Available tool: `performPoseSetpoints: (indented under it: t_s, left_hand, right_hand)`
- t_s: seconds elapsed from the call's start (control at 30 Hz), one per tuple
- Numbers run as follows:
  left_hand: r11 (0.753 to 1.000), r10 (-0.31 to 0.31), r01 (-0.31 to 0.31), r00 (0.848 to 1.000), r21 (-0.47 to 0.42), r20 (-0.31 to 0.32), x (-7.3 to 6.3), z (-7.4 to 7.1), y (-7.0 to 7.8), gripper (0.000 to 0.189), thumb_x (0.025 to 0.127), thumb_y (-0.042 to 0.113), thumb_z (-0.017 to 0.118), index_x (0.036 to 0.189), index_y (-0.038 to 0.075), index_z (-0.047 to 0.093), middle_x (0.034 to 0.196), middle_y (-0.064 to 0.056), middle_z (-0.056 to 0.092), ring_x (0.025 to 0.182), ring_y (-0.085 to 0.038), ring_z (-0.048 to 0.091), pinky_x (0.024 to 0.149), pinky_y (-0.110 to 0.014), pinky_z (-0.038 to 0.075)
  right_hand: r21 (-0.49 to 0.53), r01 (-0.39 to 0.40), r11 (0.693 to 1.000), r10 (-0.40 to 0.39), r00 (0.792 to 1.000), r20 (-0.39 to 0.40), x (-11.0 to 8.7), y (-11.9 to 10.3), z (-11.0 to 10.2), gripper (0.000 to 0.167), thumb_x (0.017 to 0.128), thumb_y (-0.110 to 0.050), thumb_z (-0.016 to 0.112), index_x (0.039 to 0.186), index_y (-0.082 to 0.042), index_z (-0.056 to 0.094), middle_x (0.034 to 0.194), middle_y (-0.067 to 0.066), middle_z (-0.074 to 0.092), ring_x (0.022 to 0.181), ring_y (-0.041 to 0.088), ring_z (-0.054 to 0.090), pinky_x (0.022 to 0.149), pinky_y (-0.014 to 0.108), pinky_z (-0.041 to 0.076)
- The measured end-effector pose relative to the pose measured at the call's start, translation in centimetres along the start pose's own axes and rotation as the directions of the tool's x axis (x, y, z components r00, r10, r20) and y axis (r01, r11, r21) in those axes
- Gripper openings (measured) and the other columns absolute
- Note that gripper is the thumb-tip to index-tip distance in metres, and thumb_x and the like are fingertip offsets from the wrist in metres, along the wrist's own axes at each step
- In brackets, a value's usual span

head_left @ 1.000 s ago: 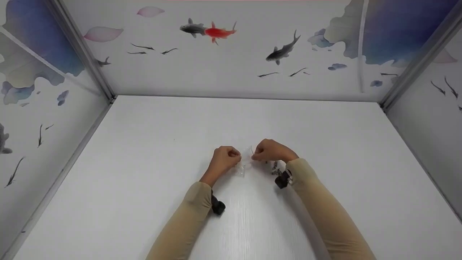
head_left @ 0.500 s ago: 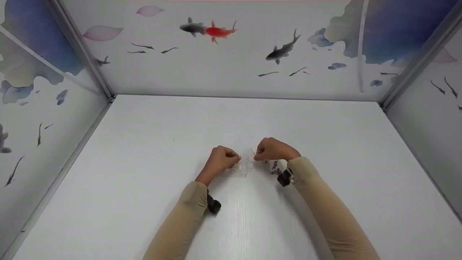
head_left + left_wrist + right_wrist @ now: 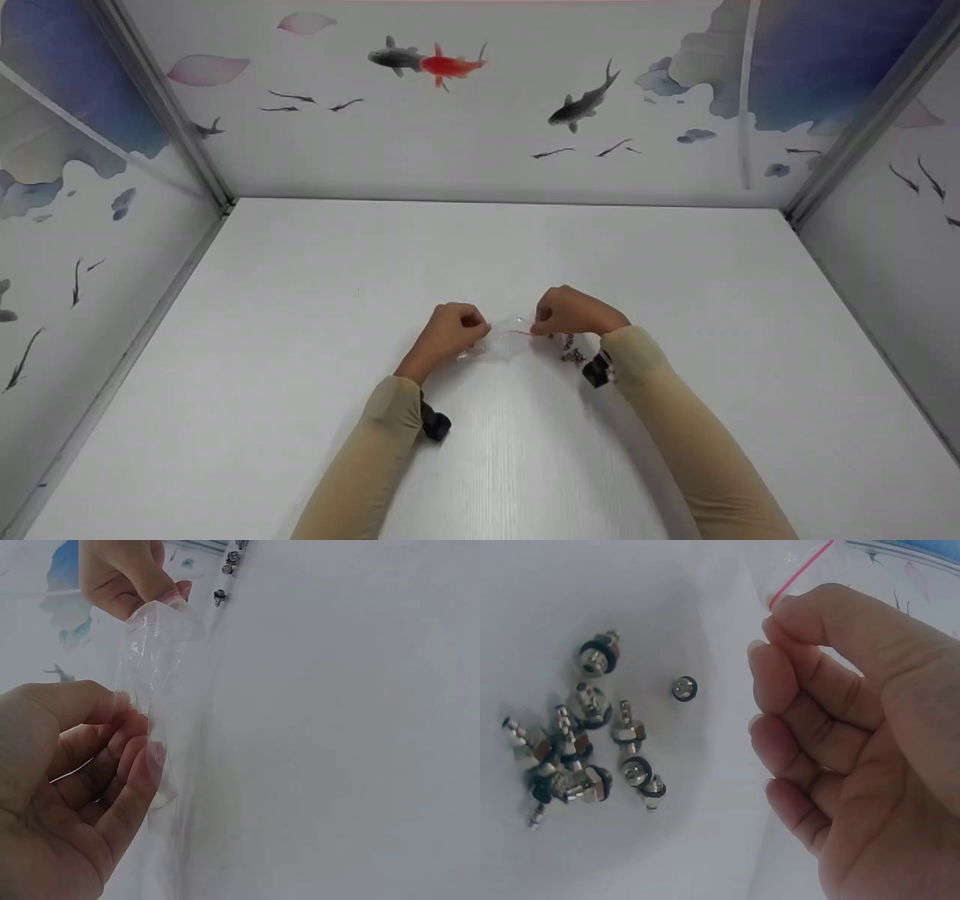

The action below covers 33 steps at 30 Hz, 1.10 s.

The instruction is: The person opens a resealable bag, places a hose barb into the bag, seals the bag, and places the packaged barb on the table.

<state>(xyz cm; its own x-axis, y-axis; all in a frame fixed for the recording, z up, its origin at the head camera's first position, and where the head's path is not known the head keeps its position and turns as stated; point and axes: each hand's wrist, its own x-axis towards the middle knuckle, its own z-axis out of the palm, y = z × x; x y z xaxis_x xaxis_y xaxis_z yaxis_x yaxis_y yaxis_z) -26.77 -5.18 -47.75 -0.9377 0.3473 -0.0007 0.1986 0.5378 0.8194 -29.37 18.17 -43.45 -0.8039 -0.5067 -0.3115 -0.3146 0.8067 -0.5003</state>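
Observation:
Stretched between the two hands is a clear plastic zip bag (image 3: 504, 342) with a red line along its mouth. My left hand (image 3: 452, 328) pinches one side of it between thumb and fingers; the left wrist view shows the crinkled film (image 3: 161, 660) running up from these fingertips. My right hand (image 3: 574, 311) pinches the other side at the red zip strip (image 3: 801, 574), its remaining fingers loosely curled. Several small metal fittings (image 3: 592, 784) with black rings lie on the table just below the right hand, one lying apart from the cluster. No fittings show inside the bag.
The white table (image 3: 315, 270) has panels on its left, back and right, printed with fish and leaves. Black wrist cameras sit under both sleeves, the right camera (image 3: 597, 370) close to the fittings.
The hands have moved apart, the left one drifting left and the right slightly right. The bag is now spread wider, and its red line has swung from steep to nearly level.

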Motion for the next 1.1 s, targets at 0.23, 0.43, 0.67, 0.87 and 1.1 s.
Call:
performPoseSetpoints:
  t_s: [0.23, 0.43, 0.67, 0.87, 1.1]
  left_hand:
    - [0.999, 0.003, -0.003, 1.000, 0.034, 0.007, -0.1, -0.3, -0.3, 0.011, 0.090, 0.015, 0.063, 0.083, 0.008, 0.068, 0.079, -0.002, 0.062, 0.071, -0.012, 0.051, 0.065, -0.025, 0.043]
    - [0.999, 0.004, -0.006, 1.000, 0.047, 0.029, 0.0, 0.0, -0.7, 0.008, 0.087, 0.012, 0.062, 0.082, 0.007, 0.066, 0.078, 0.000, 0.059, 0.072, -0.013, 0.049, 0.063, -0.024, 0.041]
    - [0.998, 0.050, -0.051, 0.998, 0.025, 0.039, -0.2, 0.2, -1.1, 0.009, 0.091, 0.014, 0.062, 0.088, 0.008, 0.067, 0.084, -0.002, 0.062, 0.076, -0.012, 0.052, 0.067, -0.025, 0.044]
    - [0.984, 0.176, -0.176, 0.982, -0.006, 0.067, -0.3, 0.4, -1.2, 0.020, 0.092, 0.005, 0.056, 0.111, 0.006, 0.065, 0.103, -0.009, 0.061, 0.087, -0.018, 0.055, 0.076, -0.029, 0.047]
    - [0.970, 0.243, -0.239, 0.959, -0.045, 0.148, -0.3, 0.9, -1.2, 0.047, 0.095, -0.001, 0.039, 0.135, 0.016, 0.057, 0.137, -0.001, 0.054, 0.122, -0.016, 0.050, 0.098, -0.035, 0.042]
  right_hand:
    - [-0.005, -0.020, 1.000, 0.020, 0.999, -0.026, -0.1, 0.1, 0.4, 0.014, 0.085, -0.018, 0.066, 0.084, -0.007, 0.074, 0.078, 0.003, 0.069, 0.062, 0.010, 0.051, 0.057, 0.023, 0.044]
    - [-0.002, -0.045, 0.999, 0.045, 0.998, -0.043, -0.1, 0.3, 0.7, 0.011, 0.080, -0.014, 0.064, 0.079, -0.007, 0.071, 0.072, 0.000, 0.062, 0.062, 0.012, 0.049, 0.056, 0.024, 0.041]
    - [0.036, -0.049, 0.998, 0.051, 0.998, -0.036, -0.4, 0.6, 0.7, 0.013, 0.084, -0.017, 0.064, 0.082, -0.008, 0.074, 0.074, 0.000, 0.064, 0.064, 0.011, 0.051, 0.059, 0.025, 0.044]
    - [0.046, -0.015, 0.999, 0.016, 1.000, -0.026, -0.5, 0.8, 0.7, 0.018, 0.087, -0.020, 0.064, 0.088, -0.008, 0.075, 0.080, 0.002, 0.069, 0.064, 0.010, 0.053, 0.061, 0.025, 0.046]
    - [0.059, 0.042, 0.997, -0.040, 0.998, -0.043, -0.7, 0.6, 0.7, 0.020, 0.089, -0.019, 0.064, 0.094, -0.004, 0.076, 0.081, 0.007, 0.071, 0.060, 0.009, 0.050, 0.057, 0.023, 0.045]
